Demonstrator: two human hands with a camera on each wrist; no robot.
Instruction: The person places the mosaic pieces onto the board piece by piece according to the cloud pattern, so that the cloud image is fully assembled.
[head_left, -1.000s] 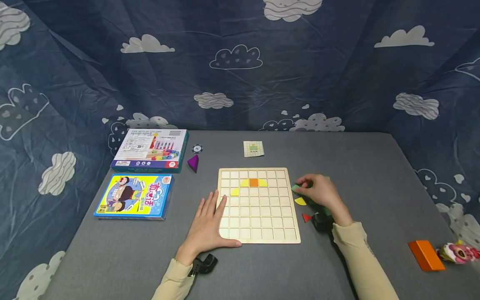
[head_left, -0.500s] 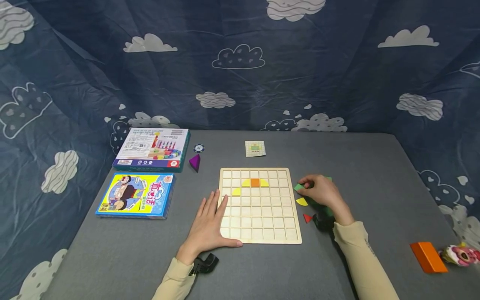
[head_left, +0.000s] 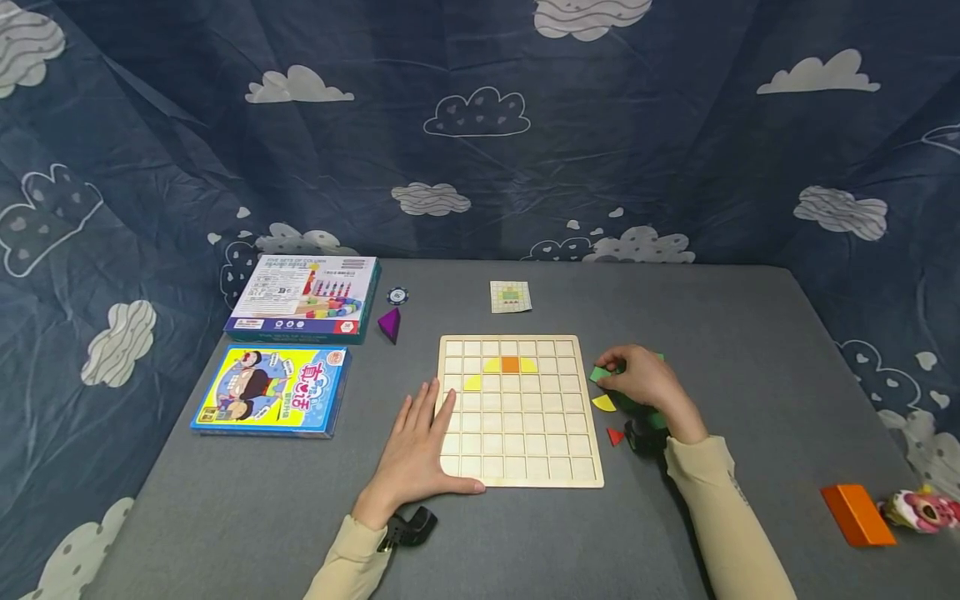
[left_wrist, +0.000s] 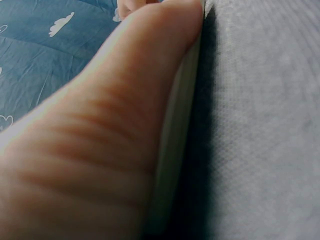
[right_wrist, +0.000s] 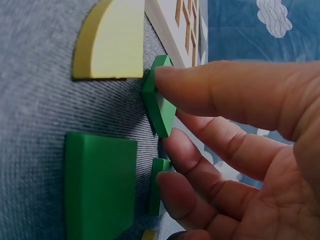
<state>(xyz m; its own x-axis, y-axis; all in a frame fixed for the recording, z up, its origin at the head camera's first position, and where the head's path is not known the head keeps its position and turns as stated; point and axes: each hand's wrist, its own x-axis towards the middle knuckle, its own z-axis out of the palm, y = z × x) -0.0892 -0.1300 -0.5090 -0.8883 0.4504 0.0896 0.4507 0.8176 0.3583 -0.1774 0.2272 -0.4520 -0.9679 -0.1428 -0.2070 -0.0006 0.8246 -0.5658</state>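
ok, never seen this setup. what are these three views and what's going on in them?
No machine here: a person works with bare hands, wearing one camera on the head and one on each wrist. The head view looks down at a grey table. The left hand lies flat on the corner of a wooden grid board, which the left wrist view shows edge-on. The right hand pinches a small green tile beside the board; the right wrist view shows that close up, with a yellow quarter-circle and another green piece nearby.

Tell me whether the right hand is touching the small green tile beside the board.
Touching. The right wrist view shows the right hand pinching the small green tile, with one finger on top and another beneath it.
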